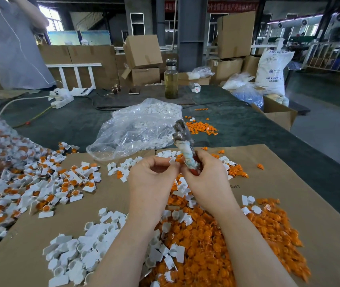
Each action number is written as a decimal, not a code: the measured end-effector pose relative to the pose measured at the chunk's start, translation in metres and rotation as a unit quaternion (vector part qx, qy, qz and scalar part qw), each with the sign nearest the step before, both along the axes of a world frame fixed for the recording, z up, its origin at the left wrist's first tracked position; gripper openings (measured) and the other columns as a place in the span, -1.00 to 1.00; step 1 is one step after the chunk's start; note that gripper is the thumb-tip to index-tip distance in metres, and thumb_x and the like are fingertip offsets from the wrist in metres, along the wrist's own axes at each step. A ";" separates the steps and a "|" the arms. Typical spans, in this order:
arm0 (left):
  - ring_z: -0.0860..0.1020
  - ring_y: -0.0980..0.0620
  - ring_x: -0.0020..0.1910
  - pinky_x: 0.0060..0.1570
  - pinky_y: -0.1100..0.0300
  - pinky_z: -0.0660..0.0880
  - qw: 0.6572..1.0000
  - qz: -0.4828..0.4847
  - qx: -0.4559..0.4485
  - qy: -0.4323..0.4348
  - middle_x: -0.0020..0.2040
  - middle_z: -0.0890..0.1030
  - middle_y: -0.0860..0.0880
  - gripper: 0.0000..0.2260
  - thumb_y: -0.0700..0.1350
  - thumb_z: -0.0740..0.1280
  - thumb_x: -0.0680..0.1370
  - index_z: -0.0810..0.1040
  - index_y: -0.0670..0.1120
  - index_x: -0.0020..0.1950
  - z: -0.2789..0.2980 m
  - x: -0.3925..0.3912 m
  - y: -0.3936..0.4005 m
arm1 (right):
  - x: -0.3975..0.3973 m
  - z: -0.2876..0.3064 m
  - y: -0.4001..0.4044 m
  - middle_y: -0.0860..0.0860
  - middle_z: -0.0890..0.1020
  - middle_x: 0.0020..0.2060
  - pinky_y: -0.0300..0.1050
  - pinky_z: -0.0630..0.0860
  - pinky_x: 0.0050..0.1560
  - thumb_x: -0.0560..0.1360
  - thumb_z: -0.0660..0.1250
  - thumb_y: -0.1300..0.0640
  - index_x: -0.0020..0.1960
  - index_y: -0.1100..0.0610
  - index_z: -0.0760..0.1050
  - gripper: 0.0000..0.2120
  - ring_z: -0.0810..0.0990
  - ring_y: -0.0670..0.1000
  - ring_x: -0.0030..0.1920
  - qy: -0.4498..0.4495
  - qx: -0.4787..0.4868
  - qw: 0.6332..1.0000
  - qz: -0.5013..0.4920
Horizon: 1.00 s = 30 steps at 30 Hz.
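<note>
My right hand (208,181) grips a pair of pliers (182,139) by its cloth-wrapped handles, metal jaws pointing up and away. My left hand (150,181) pinches a small white plastic piece (173,160) at its fingertips, right beside the pliers' handles. Both hands are held above a flattened cardboard sheet (289,183). Under my forearms lies a heap of orange plastic caps (216,241). Loose white plastic housings (86,253) are piled at the lower left. A pile of assembled white-and-orange pieces (30,187) spreads over the left side.
A clear plastic bag (136,129) of white parts lies behind my hands, with scattered orange caps (201,127) to its right. A glass bottle (171,79), a power strip (61,98) and cables sit farther back. A person in grey (9,44) stands far left. Cardboard boxes (142,59) and sacks line the back.
</note>
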State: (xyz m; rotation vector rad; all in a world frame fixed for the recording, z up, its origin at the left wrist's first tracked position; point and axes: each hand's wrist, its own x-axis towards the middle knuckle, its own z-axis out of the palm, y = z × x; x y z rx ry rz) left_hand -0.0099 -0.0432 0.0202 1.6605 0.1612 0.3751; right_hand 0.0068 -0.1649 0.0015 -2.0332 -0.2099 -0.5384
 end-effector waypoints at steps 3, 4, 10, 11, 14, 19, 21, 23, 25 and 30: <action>0.61 0.16 -0.35 -0.40 0.35 0.51 1.000 0.017 0.023 0.001 -0.36 0.66 0.15 -0.87 -0.05 0.53 0.46 0.66 0.06 -0.27 -0.002 0.002 0.003 | 0.000 0.001 0.000 -0.38 0.54 -0.32 -0.40 0.35 -0.35 0.50 0.39 0.14 -0.17 -0.13 0.45 -0.80 0.50 -0.23 -0.31 0.025 -0.015 0.999 0.026; 0.61 0.13 -0.36 -0.40 0.33 0.52 1.000 0.019 0.024 -0.001 -0.35 0.66 0.14 -0.87 -0.05 0.52 0.47 0.66 0.06 -0.27 -0.003 0.003 0.004 | 0.000 0.002 -0.001 -0.37 0.54 -0.34 -0.40 0.36 -0.36 0.50 0.38 0.15 -0.13 -0.10 0.49 -0.85 0.50 -0.23 -0.33 0.038 -0.009 0.998 0.039; 0.66 0.18 -0.28 -0.16 0.25 0.56 1.000 0.008 -0.008 -0.021 -0.29 0.70 0.08 -0.96 -0.12 0.49 0.50 0.66 -0.03 -0.13 -0.003 0.007 0.012 | -0.006 0.010 -0.016 -0.13 0.54 -0.35 -0.36 0.40 -0.36 0.48 0.39 0.20 -0.08 -0.01 0.57 -0.88 0.45 -0.20 -0.39 0.119 0.047 0.985 0.114; 0.67 0.17 -0.28 -0.15 0.25 0.57 1.000 0.006 -0.016 -0.025 -0.28 0.70 0.06 -0.97 -0.13 0.49 0.50 0.66 -0.05 -0.12 -0.003 0.006 0.012 | -0.007 0.011 -0.018 -0.08 0.54 -0.32 -0.30 0.43 -0.32 0.48 0.39 0.21 -0.07 0.03 0.57 -0.90 0.46 -0.19 -0.37 0.135 0.039 0.982 0.125; 0.68 0.13 -0.24 -0.10 0.17 0.59 0.999 0.005 -0.031 -0.032 -0.28 0.70 0.06 -0.96 -0.12 0.48 0.50 0.66 -0.02 -0.14 -0.004 0.006 0.014 | -0.010 0.015 -0.022 0.18 0.59 -0.16 0.08 0.58 -0.11 0.43 0.41 0.14 0.01 0.12 0.56 -0.83 0.59 0.07 -0.21 0.176 0.015 0.971 0.158; 0.70 0.10 -0.21 -0.12 0.22 0.58 0.997 0.003 -0.067 -0.028 -0.26 0.71 0.04 -0.93 -0.17 0.46 0.52 0.64 -0.01 -0.14 -0.002 0.010 0.018 | -0.013 0.018 -0.023 0.26 0.60 -0.08 0.28 0.52 0.03 0.34 0.37 0.03 0.06 0.19 0.53 -0.65 0.59 0.22 -0.12 0.216 -0.026 0.956 0.196; 0.69 0.15 -0.25 -0.23 0.35 0.54 0.997 -0.002 -0.067 -0.031 -0.27 0.71 0.07 -0.92 -0.18 0.45 0.53 0.64 -0.02 -0.13 -0.002 0.010 0.019 | -0.012 0.017 -0.024 0.19 0.61 -0.07 0.23 0.50 0.06 0.40 0.40 0.08 0.05 0.15 0.54 -0.74 0.57 0.07 -0.14 0.221 -0.042 0.953 0.204; 0.68 0.17 -0.27 -0.29 0.43 0.51 0.997 -0.008 -0.068 -0.037 -0.29 0.70 0.09 -0.92 -0.19 0.44 0.53 0.63 -0.02 -0.14 -0.001 0.010 0.020 | -0.013 0.016 -0.024 0.15 0.61 -0.09 0.19 0.50 0.04 0.42 0.41 0.09 0.04 0.14 0.54 -0.77 0.55 0.02 -0.15 0.227 -0.047 0.950 0.207; 0.68 0.16 -0.27 -0.29 0.45 0.51 0.997 -0.014 -0.071 -0.040 -0.31 0.69 0.08 -0.92 -0.20 0.44 0.53 0.63 -0.04 -0.14 -0.001 0.010 0.021 | -0.014 0.017 -0.023 0.11 0.58 -0.17 0.12 0.49 -0.05 0.40 0.40 0.08 0.04 0.16 0.54 -0.74 0.52 0.00 -0.19 0.229 -0.041 0.949 0.214; 0.66 0.18 -0.31 -0.29 0.43 0.51 0.995 -0.028 -0.081 -0.049 -0.32 0.69 0.09 -0.92 -0.22 0.42 0.54 0.63 -0.06 -0.13 0.000 0.011 0.023 | -0.012 0.015 -0.022 -0.20 0.56 -0.35 -0.15 0.46 -0.18 0.48 0.38 0.27 -0.07 0.05 0.57 -0.86 0.51 -0.15 -0.30 0.229 -0.023 0.948 0.220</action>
